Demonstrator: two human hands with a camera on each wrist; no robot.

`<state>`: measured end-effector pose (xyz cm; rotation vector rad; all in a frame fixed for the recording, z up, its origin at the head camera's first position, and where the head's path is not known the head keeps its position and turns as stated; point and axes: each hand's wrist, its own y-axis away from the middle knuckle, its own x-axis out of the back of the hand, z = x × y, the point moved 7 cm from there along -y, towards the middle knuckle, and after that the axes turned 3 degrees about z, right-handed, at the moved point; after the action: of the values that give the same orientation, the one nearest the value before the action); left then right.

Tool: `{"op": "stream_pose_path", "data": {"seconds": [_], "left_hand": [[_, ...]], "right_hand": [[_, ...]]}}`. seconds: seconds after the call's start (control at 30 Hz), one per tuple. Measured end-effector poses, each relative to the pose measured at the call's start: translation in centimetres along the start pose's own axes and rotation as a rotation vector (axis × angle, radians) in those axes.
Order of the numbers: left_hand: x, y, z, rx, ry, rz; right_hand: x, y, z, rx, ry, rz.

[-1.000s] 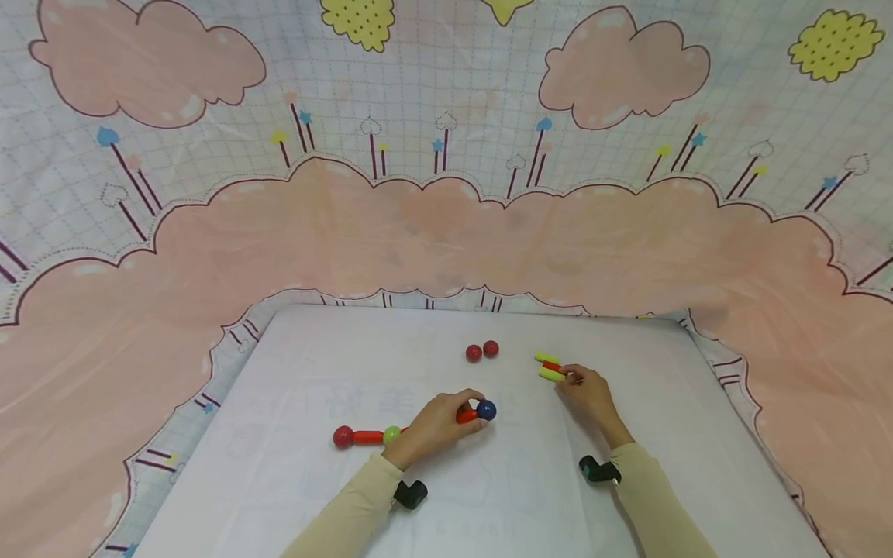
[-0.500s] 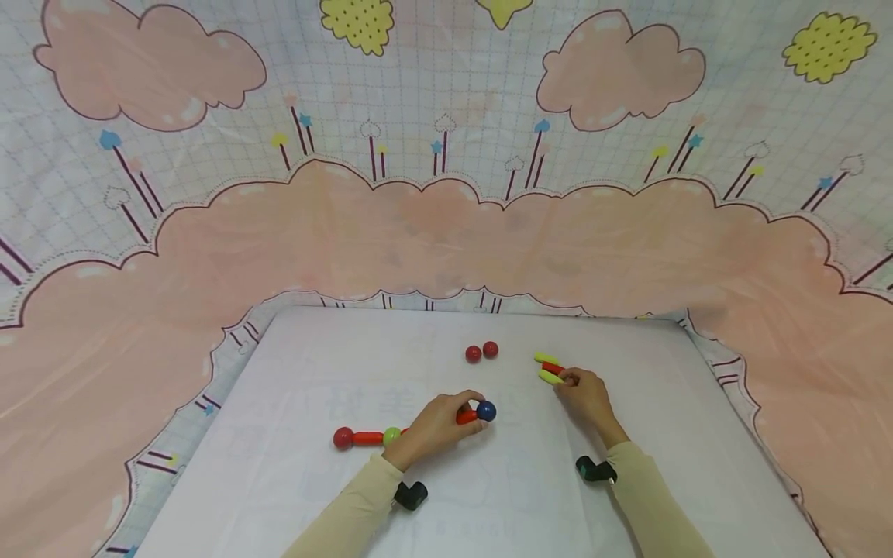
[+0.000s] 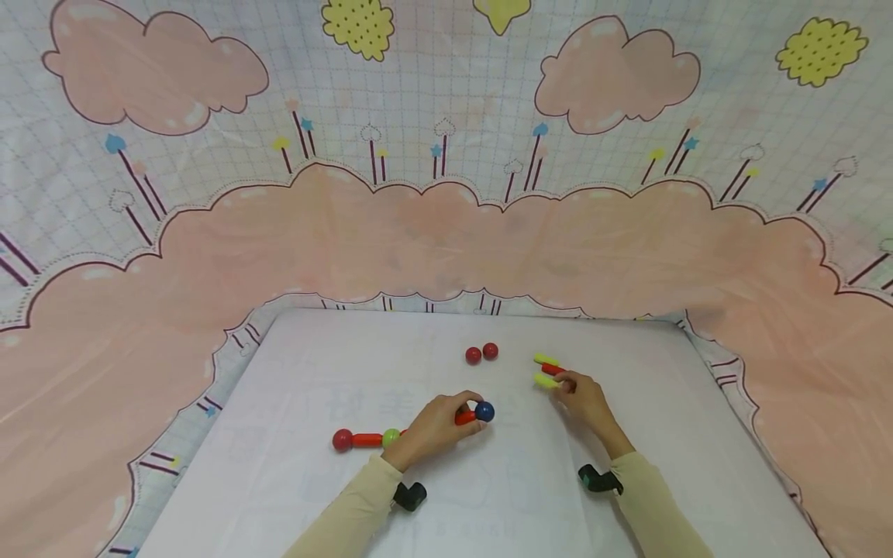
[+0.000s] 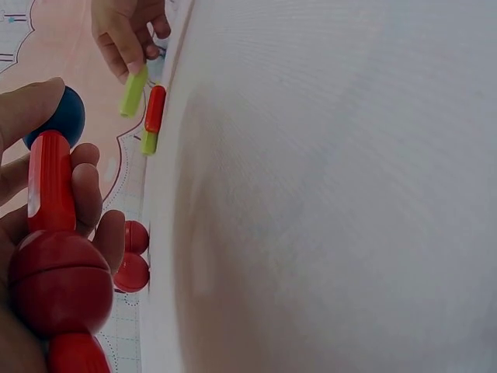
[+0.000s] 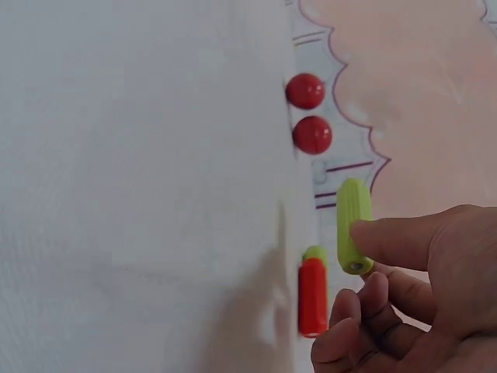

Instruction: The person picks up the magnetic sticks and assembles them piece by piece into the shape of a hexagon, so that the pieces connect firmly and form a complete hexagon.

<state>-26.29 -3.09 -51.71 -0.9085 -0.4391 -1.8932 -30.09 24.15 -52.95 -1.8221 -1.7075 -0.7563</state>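
"While your left hand [image 3: 434, 426] is curled firmly round that chain of glossy, plastic-looking balls and rods [image 3: 367, 440], your thumb's on the shiny blue ball [image 4: 70, 116] and your fingers wrap the red plastic-looking rod [image 4: 52, 183] next to it."

"Yep, and with 12 straight ahead of you, the chain runs to that hand's 9 o'clock, past a glossy light-green ball [image 3: 391, 439] to a shiny red end ball [image 3: 343, 440]. What about your right hand [image 3: 584, 401]?"

"That's at the left one's 3 o'clock, thumb and fingers pinching a yellow-green plastic-looking rod [image 5: 354, 221], spread only as wide as the rod. At its 10 o'clock, a loose red rod [image 3: 553, 370] lies just beside a second yellow-green rod [image 3: 546, 359], can't tell if touching."

"And two shiny red balls [image 3: 474, 356] sit at your left hand's 1 o'clock on the white tabletop [image 3: 516, 488]."
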Motion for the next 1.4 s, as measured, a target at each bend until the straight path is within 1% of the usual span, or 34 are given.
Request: {"op": "stream_pose_path", "data": {"seconds": [0.17, 0.3, 0.47, 0.73, 1.07, 1.23, 1.4], "left_hand": [[0.0, 0.0, 0.0, 0.000, -0.002, 0.002], [0.1, 0.1, 0.0, 0.012, -0.004, 0.000], [0.0, 0.1, 0.0, 0.024, 0.000, -0.005], [0.0, -0.1, 0.0, 0.018, -0.014, 0.000], [0.0, -0.1, 0.0, 0.019, -0.025, 0.000], [-0.2, -0.1, -0.2, 0.032, -0.030, -0.003], [-0.1, -0.1, -0.1, 0.026, -0.030, 0.000]], "right_hand": [[0.3, 0.6, -1.2, 0.054, 0.016, -0.003], [0.6, 1.2, -2.2, 0.105, 0.002, -0.002], [0.9, 1.8, -3.2, 0.132, -0.016, -0.014], [0.9, 2.6, -4.9, 0.198, -0.054, -0.030], [0.6, 3.9, -6.8, 0.233, -0.064, -0.046], [0.1, 4.3, -7.3, 0.210, -0.058, -0.059], [-0.6, 4.5, -7.6, 0.194, -0.038, -0.072]]}}
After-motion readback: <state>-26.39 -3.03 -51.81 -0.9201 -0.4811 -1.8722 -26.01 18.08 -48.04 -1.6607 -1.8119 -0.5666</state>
